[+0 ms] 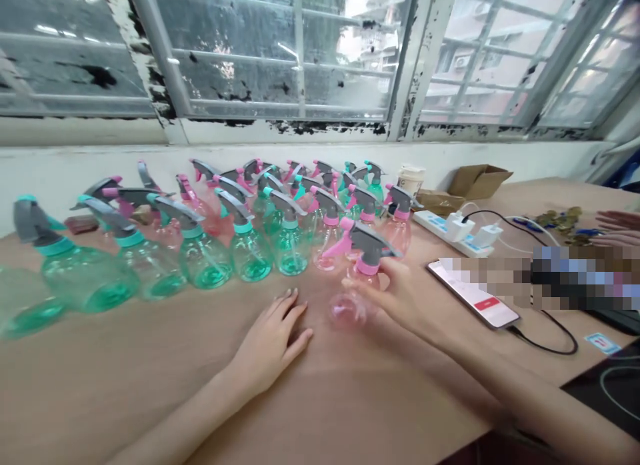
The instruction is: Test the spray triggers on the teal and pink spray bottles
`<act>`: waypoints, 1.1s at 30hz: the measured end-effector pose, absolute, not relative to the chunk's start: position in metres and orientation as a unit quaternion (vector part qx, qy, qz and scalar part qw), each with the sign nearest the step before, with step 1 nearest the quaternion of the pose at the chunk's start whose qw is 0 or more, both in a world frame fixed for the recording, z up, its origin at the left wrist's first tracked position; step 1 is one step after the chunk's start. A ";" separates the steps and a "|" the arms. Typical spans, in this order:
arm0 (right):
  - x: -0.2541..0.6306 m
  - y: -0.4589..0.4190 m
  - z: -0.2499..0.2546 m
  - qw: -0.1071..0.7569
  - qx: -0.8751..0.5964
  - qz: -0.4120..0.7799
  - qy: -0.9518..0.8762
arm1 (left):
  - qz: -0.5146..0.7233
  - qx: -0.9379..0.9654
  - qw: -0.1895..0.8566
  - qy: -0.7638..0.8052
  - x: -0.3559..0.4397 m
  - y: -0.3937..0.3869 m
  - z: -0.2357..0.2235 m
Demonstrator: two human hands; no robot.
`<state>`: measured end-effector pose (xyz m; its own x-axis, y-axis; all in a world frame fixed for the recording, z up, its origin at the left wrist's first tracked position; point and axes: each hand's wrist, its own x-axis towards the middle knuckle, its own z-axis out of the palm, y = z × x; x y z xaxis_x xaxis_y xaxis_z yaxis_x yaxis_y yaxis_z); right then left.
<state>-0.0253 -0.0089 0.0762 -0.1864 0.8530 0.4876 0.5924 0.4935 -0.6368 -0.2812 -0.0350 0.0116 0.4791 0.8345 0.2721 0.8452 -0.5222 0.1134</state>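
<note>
My right hand (383, 292) is wrapped round a pink spray bottle (349, 310) with a grey and pink trigger head, tilted in front of the other bottles. Flat on the table rests my left hand (270, 338), fingers slightly spread and holding nothing. Just beyond it stands a row of green spray bottles (205, 265) with grey trigger heads and teal collars. More bottles, pink (330, 245) and green, crowd behind them, partly hidden by the front row.
A phone (473, 295) on a cable lies right of my right hand. Behind it are a power strip (450, 232) with plugged-in chargers, a cardboard box (477, 188) and a paper cup (411, 180). Another person's hands (617, 228) show at the right edge. Windows line the wall.
</note>
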 end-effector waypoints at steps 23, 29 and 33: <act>-0.039 0.039 0.105 0.309 -0.248 0.424 -0.814 | -0.166 -0.853 -0.002 -0.495 -0.282 -0.039 0.005; -0.063 0.032 0.093 0.397 -0.268 0.413 -0.775 | -0.154 -0.855 -0.010 -0.495 -0.282 -0.040 0.006; -0.076 0.032 0.094 0.434 -0.269 0.408 -0.757 | -0.150 -0.854 -0.016 -0.498 -0.281 -0.042 0.010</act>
<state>-0.0756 0.0323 0.0944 -0.4792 0.7607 0.4378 0.0532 0.5231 -0.8506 -0.2808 -0.0415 0.0095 0.4595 0.8548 0.2412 0.8453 -0.5042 0.1769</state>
